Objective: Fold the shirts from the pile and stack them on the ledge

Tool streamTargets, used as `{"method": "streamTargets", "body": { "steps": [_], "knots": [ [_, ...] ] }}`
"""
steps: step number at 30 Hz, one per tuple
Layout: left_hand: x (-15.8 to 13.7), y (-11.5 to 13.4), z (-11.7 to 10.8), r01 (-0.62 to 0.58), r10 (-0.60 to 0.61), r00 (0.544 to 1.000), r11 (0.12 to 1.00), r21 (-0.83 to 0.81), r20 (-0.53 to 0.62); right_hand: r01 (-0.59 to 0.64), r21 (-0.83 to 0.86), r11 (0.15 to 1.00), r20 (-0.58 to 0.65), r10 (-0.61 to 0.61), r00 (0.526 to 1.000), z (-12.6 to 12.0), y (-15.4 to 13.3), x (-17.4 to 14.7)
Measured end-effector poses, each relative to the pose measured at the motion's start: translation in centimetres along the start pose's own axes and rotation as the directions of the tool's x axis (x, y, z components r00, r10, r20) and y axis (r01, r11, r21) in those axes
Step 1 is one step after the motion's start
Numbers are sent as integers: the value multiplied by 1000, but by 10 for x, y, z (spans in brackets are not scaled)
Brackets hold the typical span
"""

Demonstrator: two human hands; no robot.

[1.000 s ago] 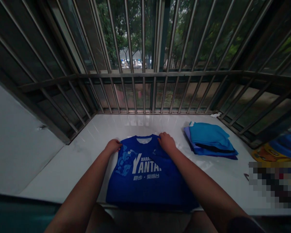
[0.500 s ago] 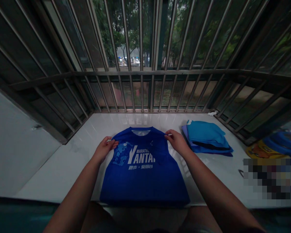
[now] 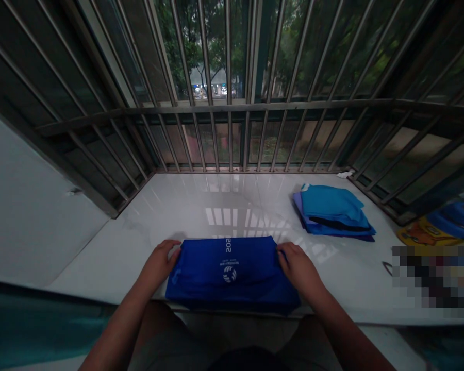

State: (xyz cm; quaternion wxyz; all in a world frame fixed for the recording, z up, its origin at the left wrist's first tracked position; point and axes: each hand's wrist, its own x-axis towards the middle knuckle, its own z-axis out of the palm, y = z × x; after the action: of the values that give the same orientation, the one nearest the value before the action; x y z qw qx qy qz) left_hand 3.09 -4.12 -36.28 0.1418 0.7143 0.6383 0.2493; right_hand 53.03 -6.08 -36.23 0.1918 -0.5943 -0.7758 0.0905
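Head cam: blue shirt (image 3: 232,273) now folded in half at the near edge of the white counter (image 3: 139,226), back logo up; 0.5 s ago it lay open w/ chest print showing. Left hand (image 3: 160,262) & right hand (image 3: 298,268) pinch its top corners. Fold looks nearly done. Folded stack (image 3: 334,214) sits well apart, right.

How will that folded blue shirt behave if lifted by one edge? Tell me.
The folded blue shirt would likely sag and unfold; it is thin, limp cloth. It looks light. On the glossy white counter it may slide easily when pushed. Both hands hold its sides.
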Motion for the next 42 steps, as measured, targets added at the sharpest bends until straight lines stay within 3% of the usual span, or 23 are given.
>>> {"method": "streamTargets", "body": {
  "steps": [5, 10, 15, 18, 21, 23, 26, 29, 34, 38, 42],
  "knots": [
    [58, 21, -1, 81, -113, 953, 989, 124, 280, -80, -165, 983, 192, 112, 975, 3, -24, 58],
    [101, 21, -2, 124, -165, 901, 984, 125, 401, -74, -144, 987, 268, 111, 957, 5, -8, 90],
    [157, 35, -2, 193, -213, 914, 977, 93, 345, -138, -149, 979, 134, 158, 978, -11, 8, 137],
    [190, 52, -5, 228, -230, 935, 973, 38, 270, -180, -131, 975, 7, 183, 983, -31, 11, 171],
    [205, 71, -14, 203, -197, 966, 979, -22, 166, -196, -93, 976, -106, 186, 977, -57, 11, 188],
    [197, 79, -22, 162, -157, 982, 986, -42, 100, -181, -64, 981, -160, 169, 973, -71, 11, 181],
    [154, 78, -26, 102, -99, 994, 994, -49, 53, -122, -23, 992, -190, 115, 975, -75, 14, 138],
    [90, 62, -12, 56, -52, 997, 997, -60, 63, -38, 55, 998, -176, 47, 983, -52, 26, 70],
    [-4, 26, 31, -9, 18, 992, 997, -77, 127, 8, 52, 999, -32, -6, 999, 4, 40, -31],
    [-38, 15, 47, -105, 107, 994, 991, -78, 30, -36, -14, 999, -93, 34, 995, 18, 32, -62],
    [-51, 13, 48, -182, 182, 983, 983, -22, 30, -29, -40, 999, -76, 26, 997, 17, 21, -68]
  ]
}}
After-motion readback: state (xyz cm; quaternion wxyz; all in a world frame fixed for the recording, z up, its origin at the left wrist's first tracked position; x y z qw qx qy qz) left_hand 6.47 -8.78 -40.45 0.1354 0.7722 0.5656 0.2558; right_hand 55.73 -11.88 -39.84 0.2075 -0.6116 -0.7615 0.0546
